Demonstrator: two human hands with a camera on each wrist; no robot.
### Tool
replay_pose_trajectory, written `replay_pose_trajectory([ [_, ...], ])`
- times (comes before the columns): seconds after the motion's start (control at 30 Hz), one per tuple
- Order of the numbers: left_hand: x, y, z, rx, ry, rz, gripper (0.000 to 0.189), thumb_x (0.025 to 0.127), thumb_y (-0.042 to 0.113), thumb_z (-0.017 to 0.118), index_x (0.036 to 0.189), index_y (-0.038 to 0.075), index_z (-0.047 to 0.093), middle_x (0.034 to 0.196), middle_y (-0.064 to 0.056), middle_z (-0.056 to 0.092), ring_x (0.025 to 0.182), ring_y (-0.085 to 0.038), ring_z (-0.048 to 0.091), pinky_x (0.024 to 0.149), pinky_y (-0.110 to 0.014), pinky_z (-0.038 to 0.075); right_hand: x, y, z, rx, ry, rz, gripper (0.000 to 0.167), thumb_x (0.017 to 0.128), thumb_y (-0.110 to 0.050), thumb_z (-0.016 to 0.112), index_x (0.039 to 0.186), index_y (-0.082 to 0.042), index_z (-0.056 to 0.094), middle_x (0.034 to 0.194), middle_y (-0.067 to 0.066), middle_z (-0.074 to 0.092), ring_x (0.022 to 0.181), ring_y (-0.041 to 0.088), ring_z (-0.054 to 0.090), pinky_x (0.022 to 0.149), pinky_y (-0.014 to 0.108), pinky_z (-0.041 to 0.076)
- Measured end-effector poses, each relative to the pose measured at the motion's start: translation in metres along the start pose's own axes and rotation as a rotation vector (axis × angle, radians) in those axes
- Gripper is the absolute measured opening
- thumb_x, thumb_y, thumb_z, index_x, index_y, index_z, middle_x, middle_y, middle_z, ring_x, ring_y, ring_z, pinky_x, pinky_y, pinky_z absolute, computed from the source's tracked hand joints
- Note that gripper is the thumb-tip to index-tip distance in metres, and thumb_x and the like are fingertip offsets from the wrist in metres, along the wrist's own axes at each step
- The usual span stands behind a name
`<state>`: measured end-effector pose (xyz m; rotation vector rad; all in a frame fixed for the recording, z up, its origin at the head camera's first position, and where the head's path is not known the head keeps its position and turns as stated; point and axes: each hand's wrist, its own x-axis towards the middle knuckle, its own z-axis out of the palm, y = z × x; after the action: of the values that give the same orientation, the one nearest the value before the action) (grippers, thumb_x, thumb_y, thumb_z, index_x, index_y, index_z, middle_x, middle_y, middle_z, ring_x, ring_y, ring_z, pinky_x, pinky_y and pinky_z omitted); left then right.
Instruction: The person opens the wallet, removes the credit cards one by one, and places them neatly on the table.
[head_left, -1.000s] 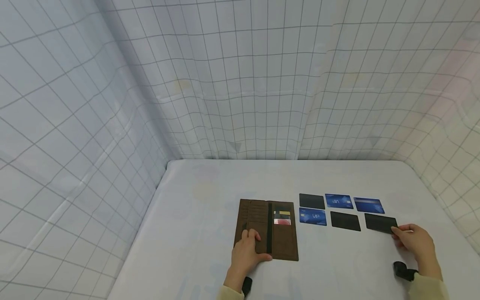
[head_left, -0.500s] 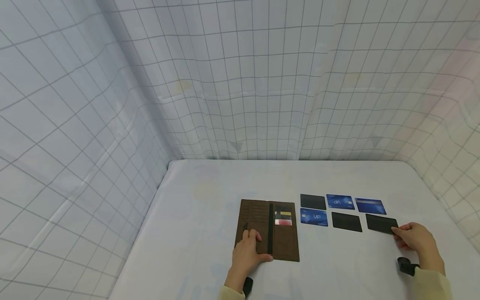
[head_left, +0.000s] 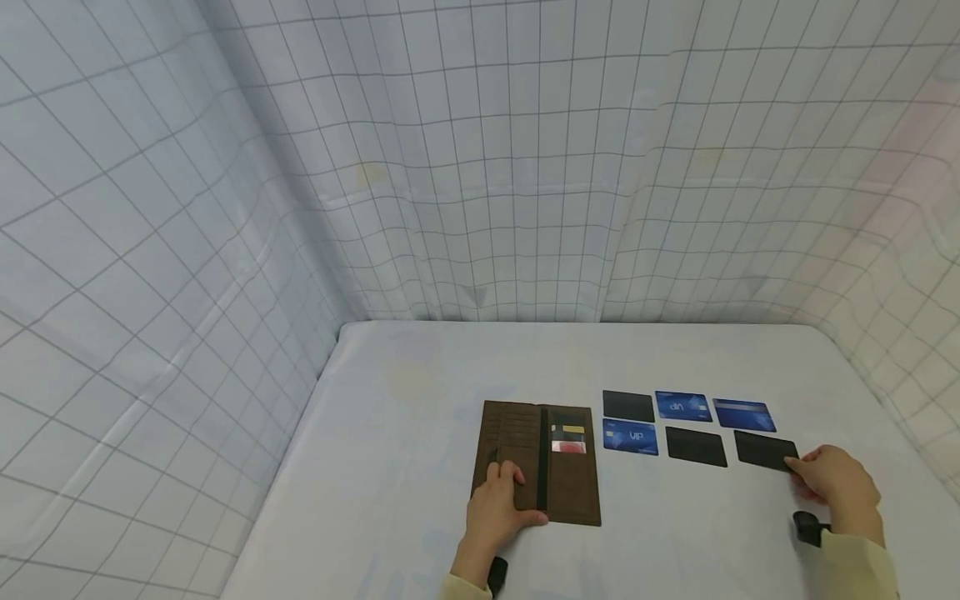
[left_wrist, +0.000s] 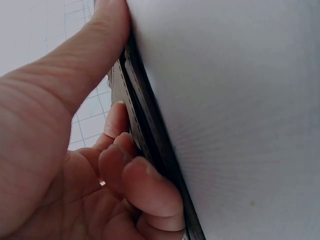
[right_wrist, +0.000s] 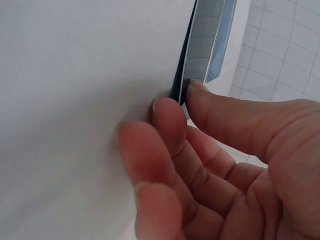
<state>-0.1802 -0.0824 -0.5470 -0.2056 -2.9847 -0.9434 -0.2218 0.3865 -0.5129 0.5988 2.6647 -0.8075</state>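
A brown long wallet (head_left: 573, 487) lies unfolded on the white table, with several slots on its left panel and a few cards showing in a pocket on its right. My left hand (head_left: 491, 512) rests on the left panel's lower part, thumb along the near edge, bent fingers on the leather. At the right, my right hand (head_left: 834, 482) pinches the right edge of a black card (head_left: 763, 450) between thumb and fingers. In the right wrist view that card (right_wrist: 183, 55) stands slightly tilted, its held edge off the table.
Beside the wallet lie two more black cards, one at the back (head_left: 628, 406) and one in front (head_left: 696, 447). Among them are blue cards: a near VIP card (head_left: 630, 436), a far VIP card (head_left: 683, 407) and a striped one (head_left: 744, 415). White gridded curtains (head_left: 480, 167) enclose the table.
The right wrist has shifted slightly, while the fingers stay at the same edge of the black card. The left hand and wallet keep their positions; the head view has drifted a little.
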Motion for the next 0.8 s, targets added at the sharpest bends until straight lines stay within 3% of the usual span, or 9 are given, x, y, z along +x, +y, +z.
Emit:
replay_pose_trajectory([
  [0.23,0.0004,-0.0007,0.0006,0.004,0.006,0.000,0.059,0.061,0.041,0.088,0.094,0.016,0.047,0.083,0.001,0.036,0.056,-0.013,0.037,0.049,-0.028,0.032,-0.0008,-0.0046,0.0004,-0.068,0.006,-0.021,0.037,0.094,-0.029,0.052,0.063,-0.008,0.052,0.052,0.000,0.049,0.060,0.022,0.047,0.059,0.040,0.035],
  [0.33,0.0004,-0.0005,0.0006,0.000,0.006,-0.001,0.059,0.060,0.041,0.088,0.094,0.016,0.047,0.083,0.001,0.036,0.056,-0.013,0.037,0.050,-0.028,0.032,-0.0009,-0.0076,0.0006,-0.079,0.005,-0.009,0.039,0.094,-0.029,0.051,0.062,-0.008,0.050,0.056,0.003,0.048,0.064,0.024,0.046,0.061,0.043,0.035],
  [0.43,-0.0002,-0.0001,0.0012,-0.003,0.003,-0.001,0.059,0.060,0.041,0.088,0.095,0.016,0.047,0.084,0.001,0.036,0.056,-0.013,0.037,0.050,-0.028,0.032,-0.0004,-0.0088,0.0021,-0.093,0.003,0.016,0.035,0.094,-0.028,0.051,0.067,-0.006,0.052,0.064,0.007,0.050,0.067,0.026,0.047,0.063,0.045,0.035],
  [0.63,-0.0022,0.0000,0.0032,-0.005,-0.005,-0.011,0.059,0.060,0.041,0.088,0.095,0.016,0.047,0.084,0.001,0.036,0.056,-0.013,0.036,0.050,-0.028,0.032,0.0028,-0.0064,0.0068,-0.121,0.022,0.050,0.026,0.093,-0.023,0.053,0.092,0.003,0.055,0.074,0.013,0.052,0.074,0.032,0.049,0.065,0.048,0.037],
  [0.8,-0.0030,-0.0003,0.0034,-0.008,-0.007,-0.014,0.059,0.060,0.041,0.088,0.095,0.016,0.047,0.084,0.001,0.035,0.056,-0.013,0.036,0.049,-0.028,0.031,0.0036,-0.0041,0.0087,-0.117,0.034,0.040,0.024,0.094,-0.022,0.053,0.091,0.002,0.054,0.072,0.011,0.052,0.074,0.032,0.049,0.065,0.050,0.036],
])
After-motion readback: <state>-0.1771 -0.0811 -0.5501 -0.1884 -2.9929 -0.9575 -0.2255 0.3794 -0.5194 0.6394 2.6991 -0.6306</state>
